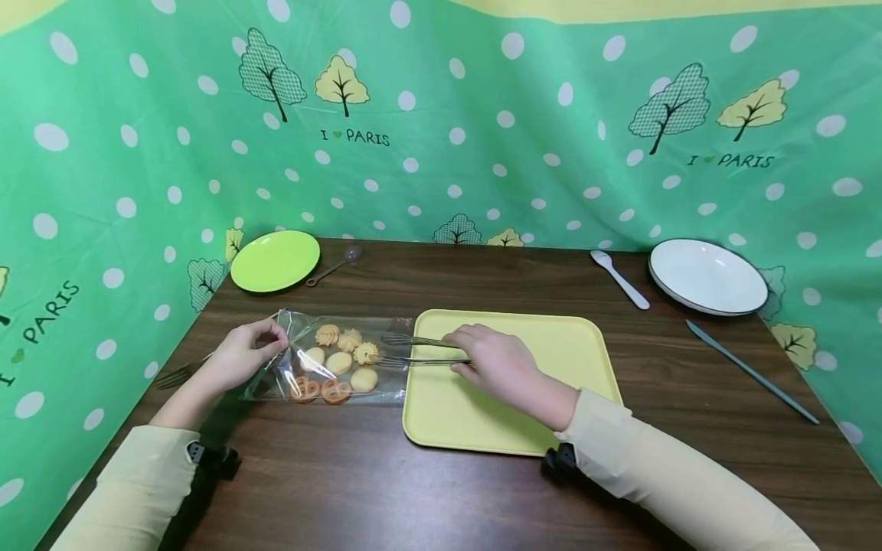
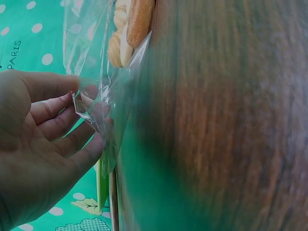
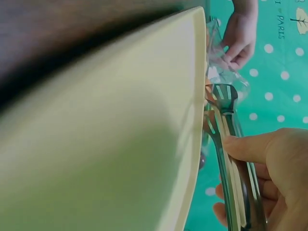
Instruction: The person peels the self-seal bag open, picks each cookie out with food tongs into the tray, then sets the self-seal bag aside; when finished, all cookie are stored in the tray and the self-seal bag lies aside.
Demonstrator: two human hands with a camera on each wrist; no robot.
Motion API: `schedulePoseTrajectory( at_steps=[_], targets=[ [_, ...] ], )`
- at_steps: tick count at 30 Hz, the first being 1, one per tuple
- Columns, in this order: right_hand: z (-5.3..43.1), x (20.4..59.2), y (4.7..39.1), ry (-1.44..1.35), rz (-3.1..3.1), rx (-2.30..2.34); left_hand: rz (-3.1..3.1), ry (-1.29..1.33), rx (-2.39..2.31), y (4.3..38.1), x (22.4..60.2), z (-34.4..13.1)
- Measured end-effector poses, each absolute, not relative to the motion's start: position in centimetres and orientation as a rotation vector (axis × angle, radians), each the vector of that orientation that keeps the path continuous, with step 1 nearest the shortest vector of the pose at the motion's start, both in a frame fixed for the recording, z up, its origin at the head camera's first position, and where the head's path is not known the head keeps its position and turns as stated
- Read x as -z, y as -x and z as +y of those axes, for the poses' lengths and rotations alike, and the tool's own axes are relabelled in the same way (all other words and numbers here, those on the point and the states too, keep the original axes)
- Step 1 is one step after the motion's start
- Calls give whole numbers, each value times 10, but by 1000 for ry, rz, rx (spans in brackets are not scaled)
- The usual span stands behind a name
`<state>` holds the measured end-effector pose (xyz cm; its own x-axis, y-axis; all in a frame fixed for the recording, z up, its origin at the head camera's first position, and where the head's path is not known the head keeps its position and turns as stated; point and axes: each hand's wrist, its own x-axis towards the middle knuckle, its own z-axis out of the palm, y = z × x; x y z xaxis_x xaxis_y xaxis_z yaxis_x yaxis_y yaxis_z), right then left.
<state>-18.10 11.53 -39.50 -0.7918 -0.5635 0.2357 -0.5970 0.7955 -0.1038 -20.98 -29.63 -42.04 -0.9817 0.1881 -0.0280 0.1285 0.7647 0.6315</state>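
Observation:
A clear plastic bag (image 1: 394,389) of cookies (image 1: 339,362) lies left of a pale yellow tray (image 1: 496,428). My left hand (image 1: 241,353) pinches the bag's left end and lifts it a little; the thin film shows between thumb and fingers in the left wrist view. Inside are swirled, oval and pretzel-shaped cookies. In my right hand (image 1: 498,363), above the tray, I hold metal tongs (image 1: 427,361) with slotted ends, their arms spread apart. The tong tips reach over the bag's right part, near a cookie; whether they are inside the film I cannot tell.
At the back left are a green plate (image 1: 276,262) and a dark spoon (image 1: 336,265). A white spoon (image 1: 620,280), a white dish (image 1: 708,275) and a long blue-grey utensil (image 1: 751,373) lie to the right. A fork (image 1: 174,376) sits near the left edge, partly behind my arm.

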Motion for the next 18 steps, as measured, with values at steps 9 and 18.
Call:
schedulePoseTrajectory(
  at_steps=[9, 18],
  targets=[
    [92, 395, 193, -929, -2850, -259, 2844, -243, -1035, 213, 421, -293],
    [82, 400, 198, -893, -2893, -312, 2836, -212, -1017, 214, 420, -294]
  ],
)
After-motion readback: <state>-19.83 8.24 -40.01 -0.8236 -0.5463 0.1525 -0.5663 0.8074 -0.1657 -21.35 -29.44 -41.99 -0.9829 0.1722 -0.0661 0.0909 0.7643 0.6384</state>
